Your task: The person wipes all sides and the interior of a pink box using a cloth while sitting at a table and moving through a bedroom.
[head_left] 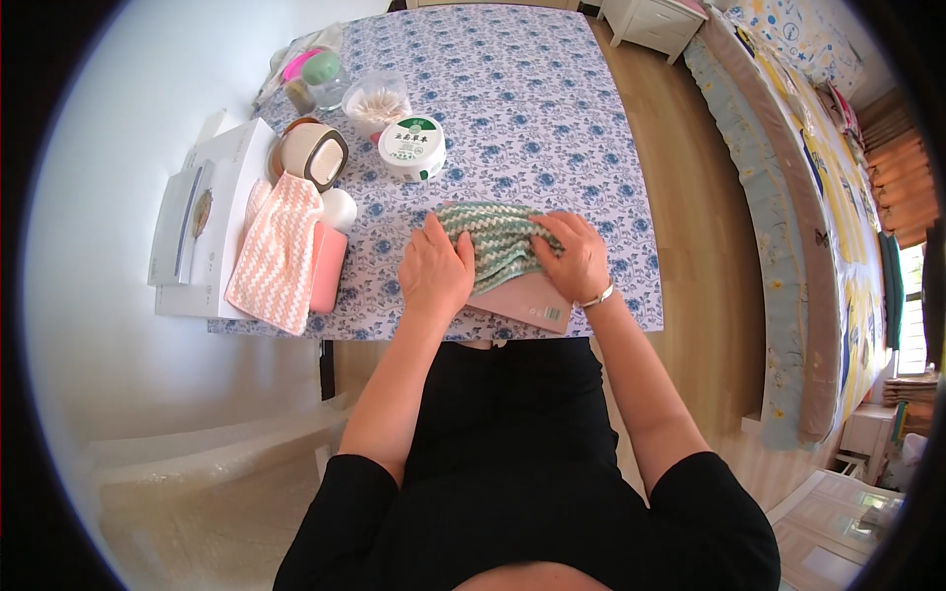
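A home bedroom: skirted bed [800,227], white nightstand [650,28] and, toward the warped right, probably curtains [903,177].

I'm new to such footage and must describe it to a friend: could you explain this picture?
There is no machine here: a person works barehanded. The only picture comes from a camera worn on the head, looking down; its wide lens bends straight edges. The right hand pinches a green-and-white cloth, while the left hand touches its left side. The cloth partly covers a flat pink package. Also on the flowered tablecloth are a white tub and, at left, a peach-and-white cloth.
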Tool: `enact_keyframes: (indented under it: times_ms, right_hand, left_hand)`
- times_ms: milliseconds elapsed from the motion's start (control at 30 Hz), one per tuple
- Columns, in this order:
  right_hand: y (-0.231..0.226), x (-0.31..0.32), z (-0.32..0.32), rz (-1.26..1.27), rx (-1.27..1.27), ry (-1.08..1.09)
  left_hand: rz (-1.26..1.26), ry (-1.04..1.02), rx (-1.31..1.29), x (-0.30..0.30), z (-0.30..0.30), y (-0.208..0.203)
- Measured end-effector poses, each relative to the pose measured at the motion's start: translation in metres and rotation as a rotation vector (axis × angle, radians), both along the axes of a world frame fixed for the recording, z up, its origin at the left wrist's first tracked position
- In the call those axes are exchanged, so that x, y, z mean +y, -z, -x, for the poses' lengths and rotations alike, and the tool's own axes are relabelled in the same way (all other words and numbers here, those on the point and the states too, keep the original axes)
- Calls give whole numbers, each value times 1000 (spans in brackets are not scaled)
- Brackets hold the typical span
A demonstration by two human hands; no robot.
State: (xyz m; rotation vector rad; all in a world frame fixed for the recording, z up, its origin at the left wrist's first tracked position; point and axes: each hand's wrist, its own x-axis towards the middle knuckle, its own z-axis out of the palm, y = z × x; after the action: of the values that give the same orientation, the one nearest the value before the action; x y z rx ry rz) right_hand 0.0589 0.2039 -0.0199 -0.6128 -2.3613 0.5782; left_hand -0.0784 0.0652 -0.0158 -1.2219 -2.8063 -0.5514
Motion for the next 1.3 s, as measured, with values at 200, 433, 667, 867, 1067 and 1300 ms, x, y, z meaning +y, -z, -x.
enact_keyframes:
  times_ms: [200,433,667,867,1067,1300]
  right_hand:
    - [-9,19,8,-295,-34,-114]
    - [-32,-60,-26,-264,-131,161]
    - [-31,-64,-2,-120,-237,266]
    - [-5,-68,24,-174,7,30]
    - [-18,-81,-24,-86,-131,207]
    - [-18,-61,-8,-195,-181,256]
  left_hand:
    - [37,-39,-231,-2,-16,-21]
    - [-103,296,78,-18,-19,2]
    - [-98,346,103,-25,-29,6]
    - [-126,366,3,-27,-15,10]
    - [-87,424,118,-40,-17,3]
    - [-91,539,104,-7,-35,6]
